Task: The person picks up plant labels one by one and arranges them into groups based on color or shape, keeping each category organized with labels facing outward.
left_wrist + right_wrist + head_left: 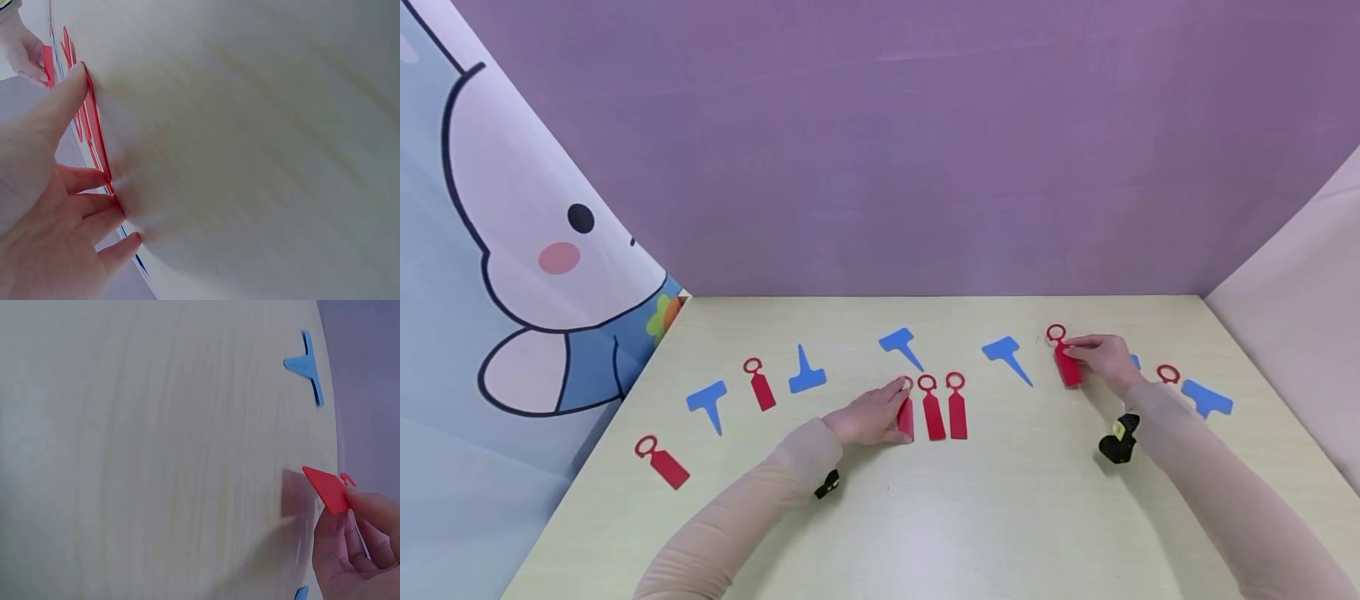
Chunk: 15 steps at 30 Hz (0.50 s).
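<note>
My left hand [867, 415] lies over the leftmost of three red ring-topped tags in a row. In the left wrist view its thumb and fingers span that tag [95, 122] end to end, low at the table. Just to the right lie the other two red tags, the middle one [933, 418] and the right one [957, 417]. Farther right, my right hand [1105, 357] pinches another red tag [1067, 367] between thumb and fingers. The right wrist view shows this tag [329, 490] raised and tilted, its shadow on the table below.
Blue T-shaped plant labels lie about the table [985, 517], one between the hands [1007, 357] and another at far right [1207, 398]. Two more red tags lie at left, one nearer the edge [668, 468]. A red ring [1168, 373] shows behind the right sleeve. A purple wall [925, 167] stands behind.
</note>
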Motion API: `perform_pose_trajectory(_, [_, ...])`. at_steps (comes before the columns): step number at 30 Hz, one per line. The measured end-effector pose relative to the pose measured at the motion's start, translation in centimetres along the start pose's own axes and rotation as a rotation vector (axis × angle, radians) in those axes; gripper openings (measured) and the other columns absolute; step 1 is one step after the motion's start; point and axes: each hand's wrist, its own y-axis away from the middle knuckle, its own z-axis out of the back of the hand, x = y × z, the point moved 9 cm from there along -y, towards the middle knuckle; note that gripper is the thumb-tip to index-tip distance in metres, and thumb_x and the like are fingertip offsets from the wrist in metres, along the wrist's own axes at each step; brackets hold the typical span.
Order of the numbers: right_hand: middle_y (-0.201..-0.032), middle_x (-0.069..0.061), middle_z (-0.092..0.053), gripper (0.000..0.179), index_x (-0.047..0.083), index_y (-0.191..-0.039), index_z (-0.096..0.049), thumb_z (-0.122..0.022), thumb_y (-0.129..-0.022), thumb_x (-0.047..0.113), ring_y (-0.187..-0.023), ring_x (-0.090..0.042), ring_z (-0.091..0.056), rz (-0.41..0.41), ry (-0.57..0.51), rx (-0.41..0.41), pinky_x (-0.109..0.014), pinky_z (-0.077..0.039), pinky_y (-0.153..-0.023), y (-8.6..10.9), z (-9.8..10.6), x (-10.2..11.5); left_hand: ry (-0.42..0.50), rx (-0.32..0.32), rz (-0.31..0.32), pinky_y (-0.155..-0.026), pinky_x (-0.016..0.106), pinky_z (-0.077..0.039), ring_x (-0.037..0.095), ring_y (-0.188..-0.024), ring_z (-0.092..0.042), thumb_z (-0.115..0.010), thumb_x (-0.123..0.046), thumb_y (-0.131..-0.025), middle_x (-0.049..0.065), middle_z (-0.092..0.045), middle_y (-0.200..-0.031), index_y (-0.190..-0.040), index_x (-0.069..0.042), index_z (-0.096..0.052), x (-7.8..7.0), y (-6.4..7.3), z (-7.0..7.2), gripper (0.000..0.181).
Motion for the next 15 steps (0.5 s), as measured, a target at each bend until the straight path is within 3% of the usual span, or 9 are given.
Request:
perform_pose_trajectory(2, [-0.124, -0.029, -0.044, 0.044, -0.009, -0.122, -0.047, -0.054, -0.088, 0.018, -0.076, 0.004, -0.052, -0.016, -0.023, 0.018, -0.013, -0.048, -0.068, 0.2, -0.3, 0.2, -0.001, 0.002, 0.002, -0.105, 0.032, -0.025, 0.022, -0.134, -0.014, -0.056, -0.047, -0.081, 0.011, -0.014, -0.147, -0.141, -0.004, -0.018, 0.0, 0.1, 0.0, 0.083])
perform_pose_trajectory(9, [-0.126, -0.029, -0.042, 0.045, -0.009, -0.125, -0.043, -0.053, -0.089, 0.017, -0.081, -0.004, -0.057, -0.042, -0.066, 0.07, -0.022, -0.05, -0.076, 1.0, -1.6, 1.0, -0.001, 0.01, 0.006, -0.105, 0.033, -0.025, 0.022, -0.134, -0.013, -0.056, -0.048, -0.081, 0.01, -0.013, -0.147, -0.141, -0.005, -0.018, 0.0, 0.1, 0.0, 0.083])
perform_pose_trajectory(15, [-0.125, -0.029, -0.043, 0.045, -0.01, -0.124, -0.044, -0.054, -0.088, 0.015, -0.077, -0.002, -0.059, -0.025, -0.113, 0.088, -0.023, -0.05, -0.075, 1.7, -2.7, 1.9, 0.002, 0.006, 0.002, -0.105, 0.033, -0.024, 0.022, -0.134, -0.013, -0.055, -0.048, -0.081, 0.011, -0.012, -0.147, -0.141, -0.004, -0.018, -0.1, 0.2, 0.1, 0.083])
